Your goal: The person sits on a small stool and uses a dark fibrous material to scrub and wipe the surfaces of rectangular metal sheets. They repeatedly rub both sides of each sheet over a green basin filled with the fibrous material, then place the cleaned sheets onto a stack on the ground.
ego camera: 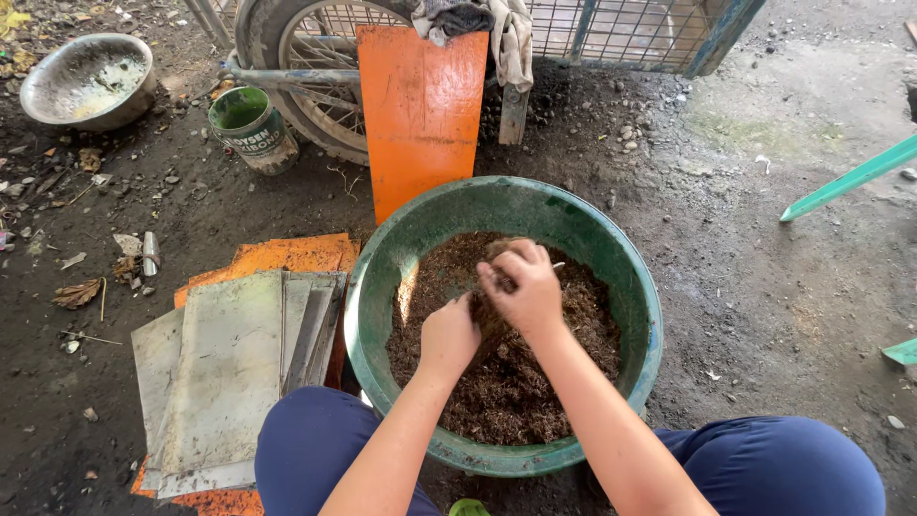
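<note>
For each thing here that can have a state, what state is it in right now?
Green basin: upright on the ground, partly filled with brown fibrous soil mix.
Left hand: closed, knuckles up, in the mix.
Right hand: fingers curled on a clump of mix.
Metal bowl: upright, some residue inside.
Green can: open, tilted.
Orange board: leaning upright against a wheel.
Metal sheets: stacked flat.

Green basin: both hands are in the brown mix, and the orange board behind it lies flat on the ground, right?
Not quite. The head view shows the orange board standing upright, leaning against the wheel. Both the left hand and right hand are in the brown mix inside the green basin.
</note>
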### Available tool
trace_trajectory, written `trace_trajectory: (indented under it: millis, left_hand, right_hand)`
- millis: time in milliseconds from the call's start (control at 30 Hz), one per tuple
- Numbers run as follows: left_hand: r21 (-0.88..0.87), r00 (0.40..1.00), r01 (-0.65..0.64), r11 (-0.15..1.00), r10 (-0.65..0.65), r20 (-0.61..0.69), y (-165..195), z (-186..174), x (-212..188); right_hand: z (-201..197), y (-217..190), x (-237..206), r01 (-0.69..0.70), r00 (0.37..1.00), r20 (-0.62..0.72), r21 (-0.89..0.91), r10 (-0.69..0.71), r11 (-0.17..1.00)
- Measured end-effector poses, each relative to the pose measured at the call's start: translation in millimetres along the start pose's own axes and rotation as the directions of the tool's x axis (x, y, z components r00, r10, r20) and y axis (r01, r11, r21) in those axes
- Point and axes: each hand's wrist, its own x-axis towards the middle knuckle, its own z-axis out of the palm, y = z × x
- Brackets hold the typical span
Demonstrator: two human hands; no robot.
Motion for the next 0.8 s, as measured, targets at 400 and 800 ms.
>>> trace_trajectory:
  millis: [400,800]
  left_hand:
    - [-0.062,0.997,0.078,0.995,-0.078,0.004,-30,-2,-14]
    - [-0.094,0.988,0.152,0.984,-0.15,0.021,-35,-20,-12]
  right_hand:
    - [25,106,-17,0.06,0.992,-0.102,-0.172,-0.078,0.983]
    - [53,84,-13,0.095,0.995,-0.012,-0.07,-0.096,0.993]
